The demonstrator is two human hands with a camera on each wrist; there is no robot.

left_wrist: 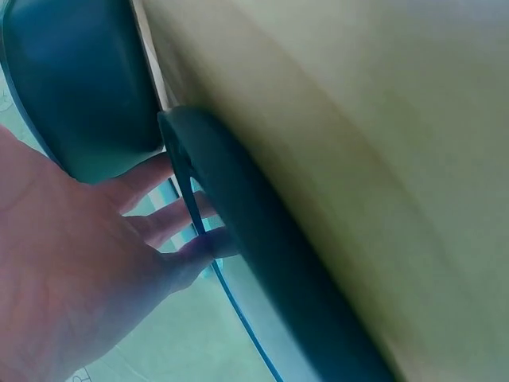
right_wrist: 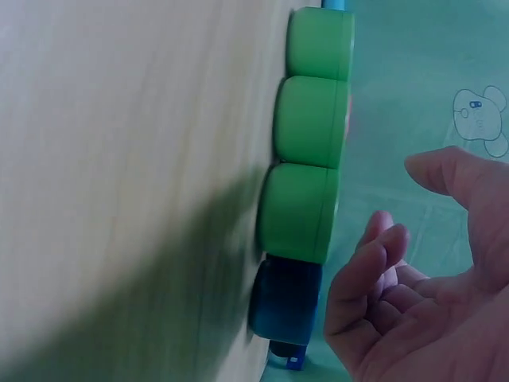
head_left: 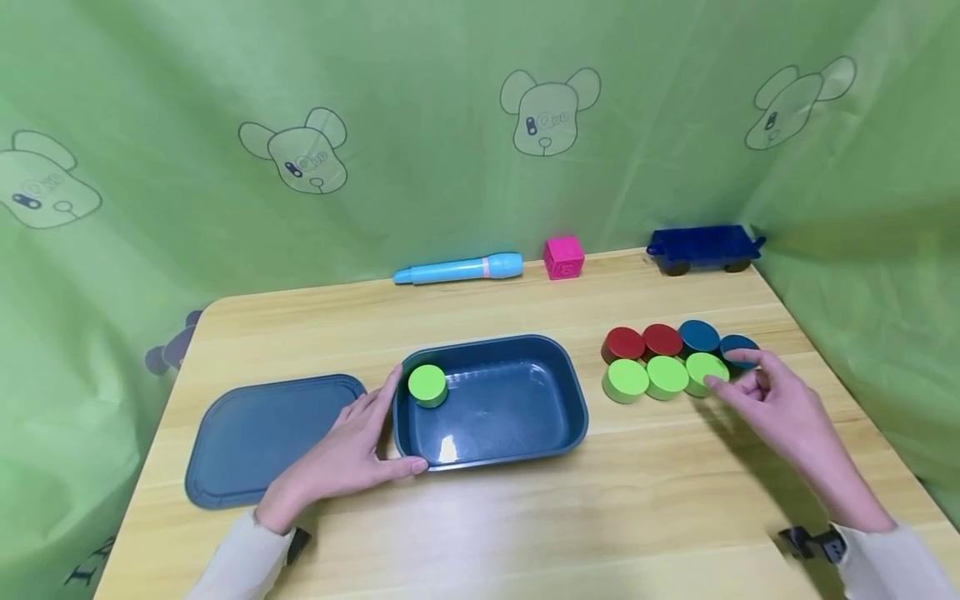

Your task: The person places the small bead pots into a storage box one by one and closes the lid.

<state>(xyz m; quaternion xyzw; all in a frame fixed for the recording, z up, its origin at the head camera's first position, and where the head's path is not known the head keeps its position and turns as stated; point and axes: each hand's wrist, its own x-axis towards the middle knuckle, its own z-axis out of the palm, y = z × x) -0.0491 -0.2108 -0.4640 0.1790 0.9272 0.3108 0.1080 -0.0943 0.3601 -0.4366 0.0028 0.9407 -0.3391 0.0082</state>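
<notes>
A dark blue plastic box [head_left: 491, 417] with a round green block [head_left: 427, 385] inside its left end sits mid-table. My left hand [head_left: 352, 450] rests against the box's left side, fingers fairly straight, thumb at the near left corner. In the left wrist view, the fingers of the left hand [left_wrist: 87, 247] reach between the box [left_wrist: 79, 87] and the flat lid [left_wrist: 254, 231]. On the right, three green blocks [head_left: 626, 381] line up before two red [head_left: 662, 340] and two blue ones [head_left: 699, 336]. My right hand [head_left: 772, 400] hovers by the rightmost green block [right_wrist: 298, 211], thumb and forefinger apart, other fingers bent, holding nothing.
The dark blue lid [head_left: 273, 437] lies flat left of the box. Along the back edge are a light blue pen-shaped object [head_left: 459, 269], a pink cube [head_left: 563, 257] and a blue toy wagon [head_left: 703, 247]. A green curtain [head_left: 420, 167] hangs behind and beside the wooden table [head_left: 480, 533].
</notes>
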